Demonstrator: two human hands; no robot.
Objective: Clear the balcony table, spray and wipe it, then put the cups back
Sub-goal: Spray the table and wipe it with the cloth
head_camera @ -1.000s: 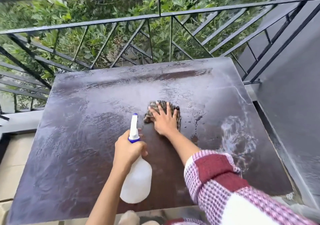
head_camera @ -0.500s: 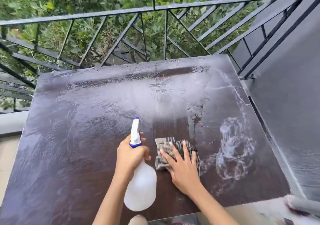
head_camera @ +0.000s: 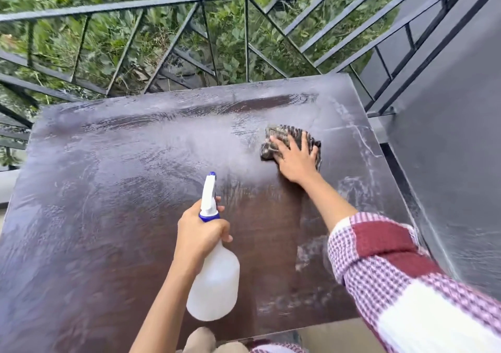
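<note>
On the slick wet table (head_camera: 108, 217) the right hand (head_camera: 298, 160) pins the limp cloth (head_camera: 287, 135) under spread fingers, while the left hand (head_camera: 200, 230) curls round the neck of the light-looking spray bottle (head_camera: 214, 285).

No text, label, brand, number or sign is showing legibly anywhere. The spray bottle (head_camera: 214, 285) is presenting only plain white plastic with a blue collar, and the worktop (head_camera: 108, 217), the cloth (head_camera: 286, 135) and the sleeve (head_camera: 385, 244) are bearing no readable marks.
</note>
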